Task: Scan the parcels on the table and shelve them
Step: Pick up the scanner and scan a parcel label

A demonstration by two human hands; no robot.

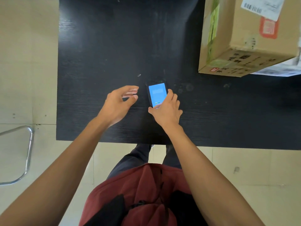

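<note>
cardboard parcel (247, 36) beyond right hand (166, 108)

Right hand (166, 110) gripping lit scanner (156, 93) on black table (101, 46), left hand (118, 101) open beside, cardboard parcel (244, 39) far right

One scanner (157, 93), one cardboard parcel (247, 38)

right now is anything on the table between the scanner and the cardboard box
No. In the head view only bare black table separates the scanner from the cardboard box.
</note>
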